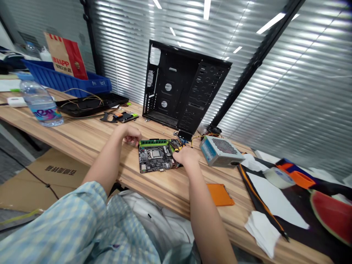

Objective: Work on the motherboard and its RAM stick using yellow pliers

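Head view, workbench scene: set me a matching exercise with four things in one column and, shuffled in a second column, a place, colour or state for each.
Things:
1. circuit board
2. computer case
3. thin flat plate
4. water bottle

Descriptions:
A. orange
B. in front of the blue bin, towards the left of the view
C. between the left hand and the right hand
D. upright, its open side towards the camera

Pairs: 1-C, 2-D, 3-A, 4-B

A dark motherboard [154, 158] with a green memory stick [154, 142] along its far edge lies flat on the wooden table [165, 183].
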A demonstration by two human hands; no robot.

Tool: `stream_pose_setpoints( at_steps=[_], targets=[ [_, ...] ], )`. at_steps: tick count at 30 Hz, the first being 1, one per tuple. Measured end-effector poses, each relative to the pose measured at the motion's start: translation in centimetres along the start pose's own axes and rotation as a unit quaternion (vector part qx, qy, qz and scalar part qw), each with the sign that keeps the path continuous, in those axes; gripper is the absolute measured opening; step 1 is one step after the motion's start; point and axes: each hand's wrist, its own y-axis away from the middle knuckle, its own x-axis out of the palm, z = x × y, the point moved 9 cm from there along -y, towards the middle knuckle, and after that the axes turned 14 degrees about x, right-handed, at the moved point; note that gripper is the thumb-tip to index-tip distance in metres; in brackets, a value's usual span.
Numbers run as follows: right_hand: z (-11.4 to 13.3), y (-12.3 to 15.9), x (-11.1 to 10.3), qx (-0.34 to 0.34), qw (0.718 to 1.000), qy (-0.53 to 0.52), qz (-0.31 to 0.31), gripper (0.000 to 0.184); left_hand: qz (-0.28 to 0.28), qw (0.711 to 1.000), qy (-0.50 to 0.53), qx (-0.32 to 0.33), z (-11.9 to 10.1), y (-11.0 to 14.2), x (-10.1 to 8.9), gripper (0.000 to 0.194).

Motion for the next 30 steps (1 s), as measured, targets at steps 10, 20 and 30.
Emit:
stream_pose_setpoints(
  at_steps=[10,20,30],
  targets=[
    [0.3,0.0,0.7,-0.037,0.998,0.04,0.044,0.06,-0.009,1.0,0.007,-0.013,0.2,0.1,-0.1,0.012],
    [0.5,-0.8,1.6,-0.054,0.995,0.046,0.076,0.064,-0.005,1.0,-0.002,-0.005,0.1,0.0,0.0,0.012],
    [0.4,-1.5,1.9,-0.055,0.994,0.055,0.073,0.059,0.001,1.0,-0.007,-0.018,0.3,0.0,0.1,0.013]
  ],
)
